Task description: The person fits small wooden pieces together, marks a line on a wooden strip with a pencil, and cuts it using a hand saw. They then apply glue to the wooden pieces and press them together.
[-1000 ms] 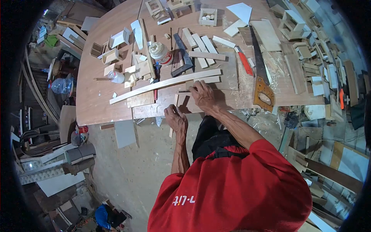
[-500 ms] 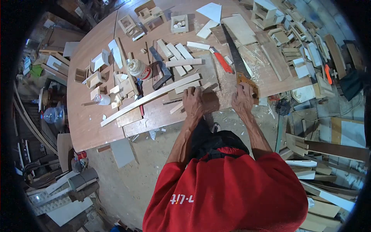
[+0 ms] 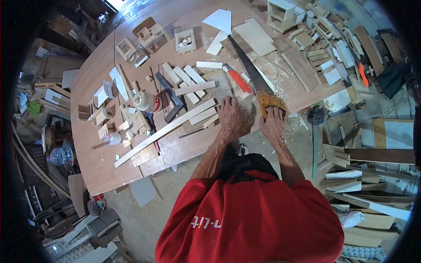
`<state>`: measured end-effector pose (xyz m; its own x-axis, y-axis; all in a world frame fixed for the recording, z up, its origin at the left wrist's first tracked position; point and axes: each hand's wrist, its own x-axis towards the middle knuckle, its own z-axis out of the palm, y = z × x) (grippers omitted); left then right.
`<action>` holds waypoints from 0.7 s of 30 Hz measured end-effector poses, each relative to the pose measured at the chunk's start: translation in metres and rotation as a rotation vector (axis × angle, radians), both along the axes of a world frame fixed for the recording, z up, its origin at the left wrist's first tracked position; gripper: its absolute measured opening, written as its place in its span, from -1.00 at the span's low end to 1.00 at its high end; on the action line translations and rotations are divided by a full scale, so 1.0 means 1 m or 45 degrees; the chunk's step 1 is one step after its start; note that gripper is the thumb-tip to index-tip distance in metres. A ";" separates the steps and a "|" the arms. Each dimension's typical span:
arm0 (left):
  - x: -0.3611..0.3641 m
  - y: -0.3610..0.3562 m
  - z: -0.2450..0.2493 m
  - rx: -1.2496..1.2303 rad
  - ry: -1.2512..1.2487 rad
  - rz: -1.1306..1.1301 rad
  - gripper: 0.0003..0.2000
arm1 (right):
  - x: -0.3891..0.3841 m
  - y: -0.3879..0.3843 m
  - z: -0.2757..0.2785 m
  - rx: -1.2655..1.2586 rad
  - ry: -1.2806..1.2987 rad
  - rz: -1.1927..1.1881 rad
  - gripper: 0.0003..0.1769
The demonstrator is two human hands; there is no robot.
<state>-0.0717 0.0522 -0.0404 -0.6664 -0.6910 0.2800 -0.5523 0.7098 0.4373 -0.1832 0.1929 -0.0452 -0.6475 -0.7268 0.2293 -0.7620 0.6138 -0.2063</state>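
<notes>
My right hand (image 3: 274, 121) is closed on the tan handle of a hand saw (image 3: 250, 63), whose dark blade points away across the table. Near the front edge of the table (image 3: 98, 177), my left hand (image 3: 230, 115) lies over a brown piece of wood with its fingers a little apart. A long pale wood strip (image 3: 164, 131) runs from beside my left hand toward the lower left. Just beyond my hands is a red-handled tool (image 3: 239, 81). Several short pale sticks (image 3: 193, 87) lie beside a dark angled frame (image 3: 171, 98).
At the left are an open jar (image 3: 147, 101), a small white container (image 3: 112, 138) and small wooden boxes (image 3: 103, 93). A box with white balls (image 3: 185, 40) stands farther back. Wood pieces and small frames (image 3: 280, 15) crowd the right. An orange-handled tool (image 3: 363, 74) lies there too.
The view has shifted. My right hand's fingers have gone into the saw handle's opening. My left hand has moved off the pale sticks, toward the right.
</notes>
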 end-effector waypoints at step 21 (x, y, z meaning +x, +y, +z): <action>0.000 -0.017 0.015 0.301 -0.051 -0.050 -0.75 | -0.007 0.000 0.023 -0.446 -0.552 -0.273 -0.68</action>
<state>-0.0716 0.0351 -0.0256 -0.7014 -0.7075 0.0864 -0.5464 0.6115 0.5724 -0.1906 0.1933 -0.0226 -0.8596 -0.4982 0.1138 -0.4296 0.5839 -0.6888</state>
